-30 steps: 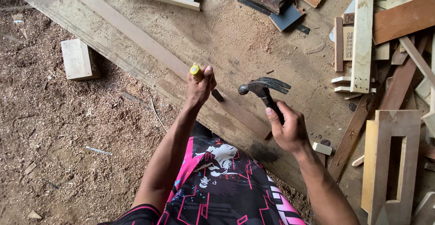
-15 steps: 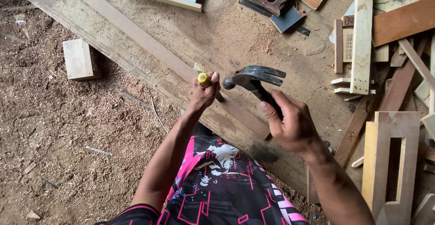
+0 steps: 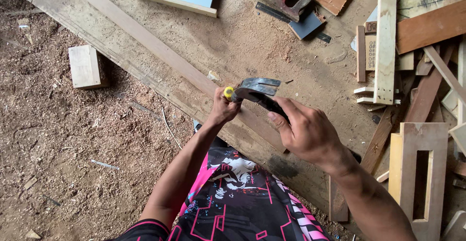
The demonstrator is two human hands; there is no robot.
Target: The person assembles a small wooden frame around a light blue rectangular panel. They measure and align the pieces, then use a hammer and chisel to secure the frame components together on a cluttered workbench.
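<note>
We see both of the person's forearms bare from the short sleeves down, with no glove, watch or ring on the left hand (image 3: pixel 222 109) or the right hand (image 3: pixel 308 134). We see a black T-shirt (image 3: pixel 238 207) patterned with bright pink angular lines and panels, a white graphic print at the chest, and white stripes along one side. We make out a pink edge on its short left sleeve (image 3: pixel 145 229).

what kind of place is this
Most likely a rough carpentry workshop. Sawdust covers the ground, offcuts of wood are piled on the workbench, and the right hand swings a claw hammer at a yellow-handled tool held by the left hand.
</note>
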